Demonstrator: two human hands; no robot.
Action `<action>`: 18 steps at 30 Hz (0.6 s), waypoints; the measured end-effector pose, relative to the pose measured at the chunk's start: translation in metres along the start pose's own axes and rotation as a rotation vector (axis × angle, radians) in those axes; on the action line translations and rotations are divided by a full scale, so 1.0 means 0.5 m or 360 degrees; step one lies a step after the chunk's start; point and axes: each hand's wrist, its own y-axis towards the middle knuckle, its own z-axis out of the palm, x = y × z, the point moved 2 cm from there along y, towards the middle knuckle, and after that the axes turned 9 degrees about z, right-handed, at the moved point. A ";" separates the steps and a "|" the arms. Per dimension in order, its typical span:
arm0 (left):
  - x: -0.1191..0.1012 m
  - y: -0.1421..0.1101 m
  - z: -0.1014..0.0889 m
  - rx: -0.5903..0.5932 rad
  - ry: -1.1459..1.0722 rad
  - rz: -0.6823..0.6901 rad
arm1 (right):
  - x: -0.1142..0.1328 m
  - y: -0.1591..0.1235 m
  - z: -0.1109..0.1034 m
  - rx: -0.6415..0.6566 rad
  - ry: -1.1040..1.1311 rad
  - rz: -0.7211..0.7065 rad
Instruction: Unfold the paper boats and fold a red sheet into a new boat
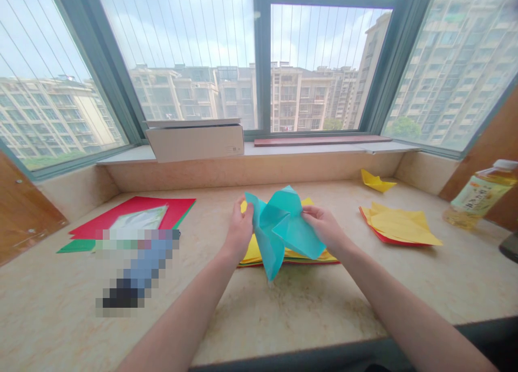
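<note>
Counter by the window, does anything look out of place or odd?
The cardboard box sits askew on the windowsill, jutting over its front edge. Left of the left hand, a pixelated object lies on the counter; I can't tell what it is.

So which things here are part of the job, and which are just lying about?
Part of the job:
folded teal paper, left hand, right hand

Just lying about:
yellow paper boat, yellow and red paper pile, red paper sheets, plastic drink bottle, cardboard box
</note>
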 end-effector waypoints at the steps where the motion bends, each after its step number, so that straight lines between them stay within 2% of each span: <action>1: 0.000 -0.003 -0.001 0.0055 0.0159 0.0084 | -0.002 0.002 -0.002 -0.0086 -0.0062 -0.0048; 5: -0.014 -0.015 0.003 0.0241 0.0674 0.0638 | -0.004 0.004 -0.007 -0.0339 -0.0259 -0.0228; 7: -0.021 -0.019 0.006 0.0291 0.0782 0.0733 | -0.002 0.003 -0.007 -0.0413 -0.0333 -0.0321; 9: -0.022 -0.019 0.006 0.0300 0.0788 0.0621 | 0.000 0.002 -0.007 -0.0454 -0.0363 -0.0382; 11: -0.019 -0.017 0.005 0.0303 0.0733 0.0412 | 0.001 0.002 -0.005 -0.0455 -0.0311 -0.0396; 15: -0.012 -0.012 0.002 0.0279 0.0463 0.0031 | 0.002 0.002 -0.006 -0.0370 -0.0109 -0.0352; 18: -0.014 -0.010 0.005 0.0375 0.0249 -0.0082 | 0.006 0.002 -0.011 -0.0300 0.0061 -0.0274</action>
